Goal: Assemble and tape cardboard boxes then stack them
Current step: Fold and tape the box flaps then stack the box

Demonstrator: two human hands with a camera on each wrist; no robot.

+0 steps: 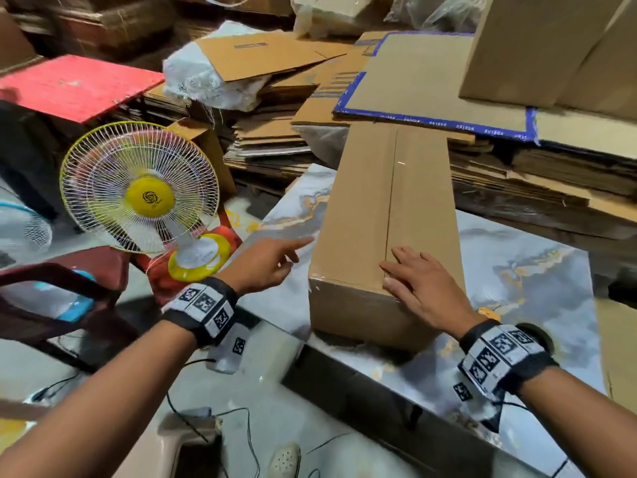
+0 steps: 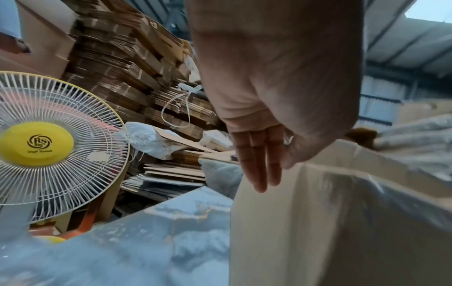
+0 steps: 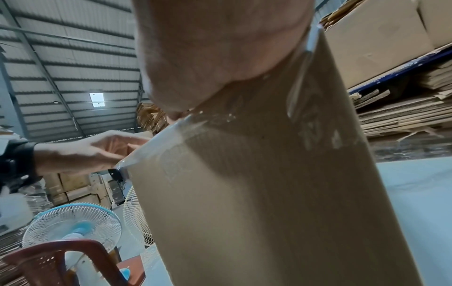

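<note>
A long taped cardboard box [image 1: 389,236] lies on a marbled table [image 1: 527,270], the right hand [image 1: 422,288] resting flat with straight fingers on its near top edge, the left hand [image 1: 267,262] empty, fingers extended, just beside its left side

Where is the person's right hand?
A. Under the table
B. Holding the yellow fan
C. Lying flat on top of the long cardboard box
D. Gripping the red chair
C: in the head view the right hand lies with spread fingers on the near end of the long cardboard box, over its taped middle seam.
</note>
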